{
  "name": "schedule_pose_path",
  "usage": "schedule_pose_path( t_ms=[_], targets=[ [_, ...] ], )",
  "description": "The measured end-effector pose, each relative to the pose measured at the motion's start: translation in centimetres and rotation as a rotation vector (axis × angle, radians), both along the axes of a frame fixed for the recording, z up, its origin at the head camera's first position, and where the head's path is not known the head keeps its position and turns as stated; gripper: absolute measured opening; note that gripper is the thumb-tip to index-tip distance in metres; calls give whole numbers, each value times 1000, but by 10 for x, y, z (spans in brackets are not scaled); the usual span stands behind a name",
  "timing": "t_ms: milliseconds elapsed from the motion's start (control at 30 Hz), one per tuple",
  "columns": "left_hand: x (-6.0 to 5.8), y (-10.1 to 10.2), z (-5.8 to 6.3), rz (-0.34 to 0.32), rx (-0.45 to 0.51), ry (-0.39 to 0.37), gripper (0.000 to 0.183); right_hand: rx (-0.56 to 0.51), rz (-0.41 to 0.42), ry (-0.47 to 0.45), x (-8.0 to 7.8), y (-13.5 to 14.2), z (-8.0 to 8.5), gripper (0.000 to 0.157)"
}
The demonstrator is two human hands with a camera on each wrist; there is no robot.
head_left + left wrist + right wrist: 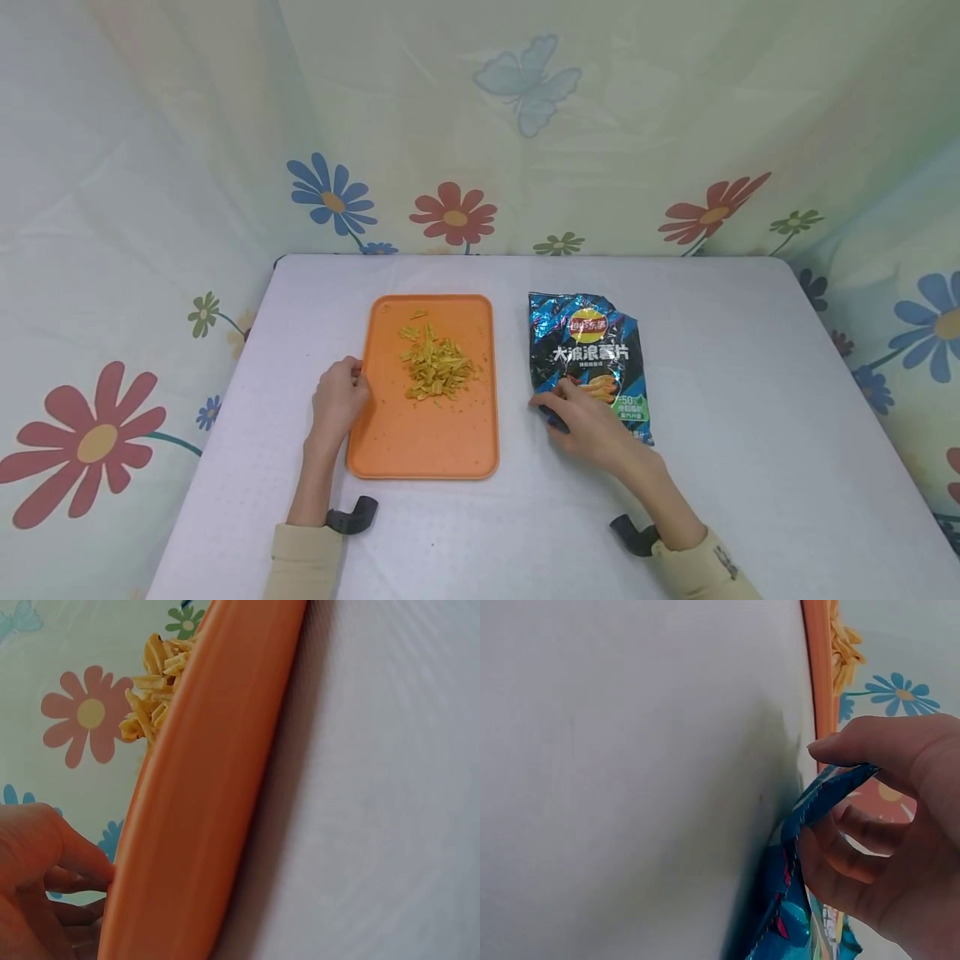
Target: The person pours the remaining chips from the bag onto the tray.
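My left hand [342, 398] is at the left edge of an orange tray [420, 442], its fingers bent and pinching the rim. In the left wrist view a fingertip of this hand [37, 862] meets the tray's rim [202, 780], and some fingers are partly hidden. A pile of broken potato chips [438, 367] lies on the tray. To the right of the tray is a blue and black potato chip bag [585, 354], flat-looking, with an uneven top edge. My right hand [592, 425] pinches its lower left edge between thumb and fingers; that edge [810, 806] is lifted and folded over.
A white-covered table [742, 375] carries the tray and bag. Behind and beside it hangs a curtain [615, 167] printed with flowers and a butterfly. Black wrist mounts [352, 517] are strapped to both wrists.
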State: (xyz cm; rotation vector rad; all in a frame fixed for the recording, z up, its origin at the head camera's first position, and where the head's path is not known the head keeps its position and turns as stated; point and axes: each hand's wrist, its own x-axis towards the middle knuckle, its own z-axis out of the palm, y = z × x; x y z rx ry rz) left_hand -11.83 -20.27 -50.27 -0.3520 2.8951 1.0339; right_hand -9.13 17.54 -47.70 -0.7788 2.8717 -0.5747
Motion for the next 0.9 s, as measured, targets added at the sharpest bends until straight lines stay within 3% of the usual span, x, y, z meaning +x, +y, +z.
schedule_pose_path(
  t_ms=[433, 700, 900],
  targets=[
    [0, -1, 0, -5, -12, 1, 32, 65, 18, 75, 4, -7, -8, 39],
    [-2, -1, 1, 0, 8, 0, 33, 114, 15, 60, 5, -8, -4, 47],
    [-1, -3, 2, -1, 27, -16, 35, 83, -2, 81, 6, -9, 6, 48]
  ],
)
